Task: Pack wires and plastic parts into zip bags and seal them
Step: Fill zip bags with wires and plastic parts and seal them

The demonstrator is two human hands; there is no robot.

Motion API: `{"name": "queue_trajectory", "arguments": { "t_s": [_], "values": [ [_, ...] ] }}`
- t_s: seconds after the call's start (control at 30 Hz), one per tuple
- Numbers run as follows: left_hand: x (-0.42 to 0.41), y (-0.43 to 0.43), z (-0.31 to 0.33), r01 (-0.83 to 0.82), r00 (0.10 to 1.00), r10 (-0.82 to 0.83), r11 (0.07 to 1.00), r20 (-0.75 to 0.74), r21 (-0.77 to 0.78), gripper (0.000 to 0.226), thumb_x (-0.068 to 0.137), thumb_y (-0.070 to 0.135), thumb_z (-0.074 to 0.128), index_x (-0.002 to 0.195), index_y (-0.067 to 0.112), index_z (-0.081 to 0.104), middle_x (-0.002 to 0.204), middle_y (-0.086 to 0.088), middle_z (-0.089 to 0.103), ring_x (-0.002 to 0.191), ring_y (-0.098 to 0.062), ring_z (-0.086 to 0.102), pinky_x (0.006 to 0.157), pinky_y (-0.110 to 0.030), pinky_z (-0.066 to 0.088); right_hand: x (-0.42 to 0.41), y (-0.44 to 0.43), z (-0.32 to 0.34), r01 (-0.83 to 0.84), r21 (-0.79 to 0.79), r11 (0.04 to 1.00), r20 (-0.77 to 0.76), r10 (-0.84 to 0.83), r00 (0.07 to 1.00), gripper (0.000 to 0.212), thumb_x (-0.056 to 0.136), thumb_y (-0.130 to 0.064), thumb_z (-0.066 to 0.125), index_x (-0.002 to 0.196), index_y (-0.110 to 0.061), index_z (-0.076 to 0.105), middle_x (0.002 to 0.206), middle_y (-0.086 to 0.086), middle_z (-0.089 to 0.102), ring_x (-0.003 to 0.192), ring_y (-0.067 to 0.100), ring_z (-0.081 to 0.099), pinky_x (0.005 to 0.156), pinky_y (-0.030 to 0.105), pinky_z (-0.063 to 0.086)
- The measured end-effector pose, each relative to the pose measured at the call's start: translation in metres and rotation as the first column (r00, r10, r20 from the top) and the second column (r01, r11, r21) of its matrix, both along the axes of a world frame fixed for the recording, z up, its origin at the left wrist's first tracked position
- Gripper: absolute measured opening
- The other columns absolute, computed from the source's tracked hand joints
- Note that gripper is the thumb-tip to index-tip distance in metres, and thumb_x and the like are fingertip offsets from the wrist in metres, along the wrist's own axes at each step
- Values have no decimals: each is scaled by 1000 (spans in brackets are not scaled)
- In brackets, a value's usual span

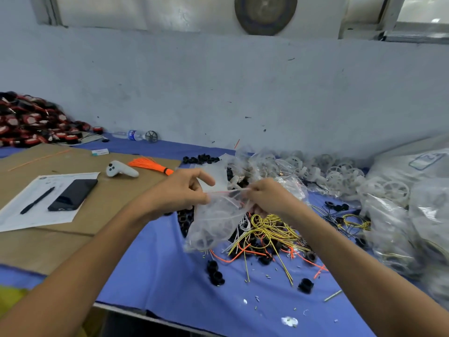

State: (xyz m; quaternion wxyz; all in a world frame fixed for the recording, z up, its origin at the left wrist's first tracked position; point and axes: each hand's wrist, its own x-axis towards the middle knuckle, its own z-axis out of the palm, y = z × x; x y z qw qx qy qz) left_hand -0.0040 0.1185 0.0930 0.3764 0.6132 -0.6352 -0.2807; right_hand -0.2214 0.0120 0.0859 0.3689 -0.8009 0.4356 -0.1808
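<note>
I hold a clear plastic zip bag with a red seal line (215,222) up over the blue cloth-covered table (158,268). My left hand (179,190) pinches the bag's top left corner between thumb and curled fingers. My right hand (269,198) pinches the other end of the seal. The bag hangs over a tangled heap of yellow, white and orange wires (269,229), with small black plastic rings (215,272) scattered beside it.

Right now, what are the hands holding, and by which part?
Both grip one clear plastic zip bag by its red-lined top edge: left hand at one end, right hand at the other.
</note>
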Motion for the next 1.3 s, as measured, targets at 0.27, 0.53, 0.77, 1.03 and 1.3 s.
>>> {"name": "queue_trajectory", "arguments": {
  "t_s": [0.27,0.53,0.77,1.03,1.3],
  "values": [
    [3,8,50,-171,956,184,982,229,-77,5,89,27,70,91,23,70,79,0,69,63,-11,68,58,-31,59,-8,24,50,-7,326,945,538,-179,824,17,96,-2,49,96,4,65,68,15,66,53,18,63,54,27,56],
    [-56,6,-52,-52,975,25,992,-219,-114,15,90,14,71,104,10,71,100,-9,75,86,-17,68,77,-26,53,-56,22,-1,32,722,691,578,-628,521,13,94,5,42,86,2,51,78,18,58,68,22,59,49,24,57],
    [-75,-12,-52,-253,888,103,923,-447,-289,5,85,17,76,86,21,74,77,-1,76,58,-6,63,53,-18,49,-84,17,4,-32,718,696,629,-629,457,13,90,6,50,101,7,56,73,19,69,57,21,70,50,24,56],
    [-81,-18,-60,-280,853,98,915,-512,-292,5,90,19,71,86,17,73,77,-3,75,50,-8,59,47,-16,44,-92,18,4,130,564,816,631,-527,569,17,92,-8,58,107,0,56,71,15,69,58,20,66,53,26,54],
    [-90,-18,-64,-244,901,72,900,-427,-362,9,93,21,68,86,21,72,77,-3,73,59,-12,62,58,-22,52,-50,38,25,-66,-645,761,-154,-45,987,31,86,-51,63,114,-37,65,116,-5,59,114,18,49,100,35,32]
  ]
}}
